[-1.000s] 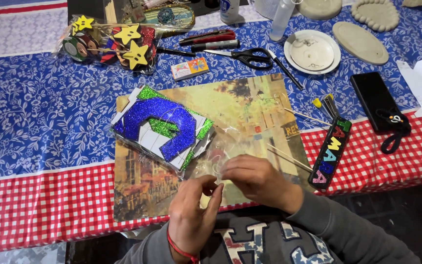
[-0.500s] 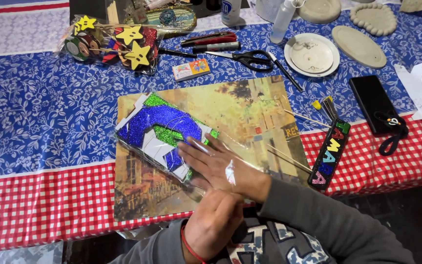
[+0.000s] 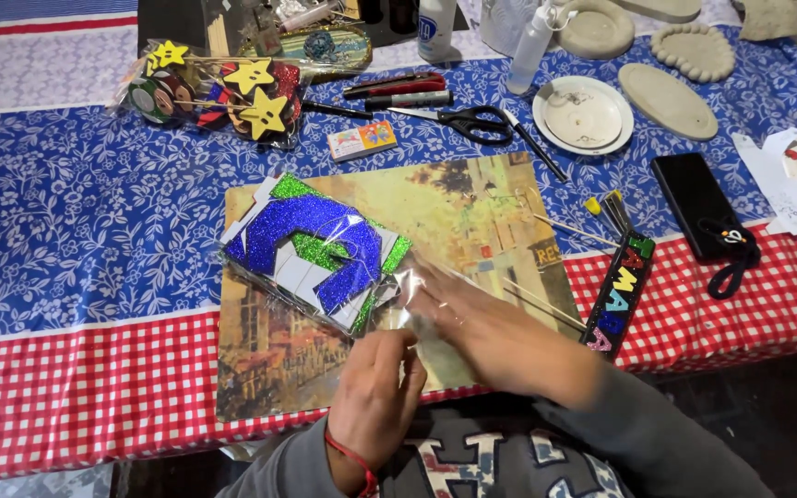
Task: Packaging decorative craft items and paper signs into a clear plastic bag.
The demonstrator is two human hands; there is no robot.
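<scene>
A clear plastic bag [image 3: 389, 304] holding blue and green glitter foam shapes [image 3: 311, 244] lies on a picture placemat [image 3: 472, 203]. My left hand [image 3: 375, 392] pinches the bag's loose open end near the mat's front edge. Blurred by motion, my right hand [image 3: 491, 327] lies flat with fingers stretched over the bag's empty clear part, just right of the foam shapes. Thin wooden sticks [image 3: 532, 300] lie on the mat beside my right hand.
A dark strip with coloured glitter letters [image 3: 620, 290] and a black phone with strap [image 3: 698, 207] lie to the right. Behind the mat are scissors [image 3: 468, 120], markers [image 3: 398, 90], a small box [image 3: 362, 140], a white plate [image 3: 583, 115], clay pieces [image 3: 668, 100], and bagged star-topped sticks [image 3: 223, 88].
My right hand went from meeting the left at the mat's front edge to spreading flat over the bag. The bag has shifted slightly, and my left hand now grips its loose end.
</scene>
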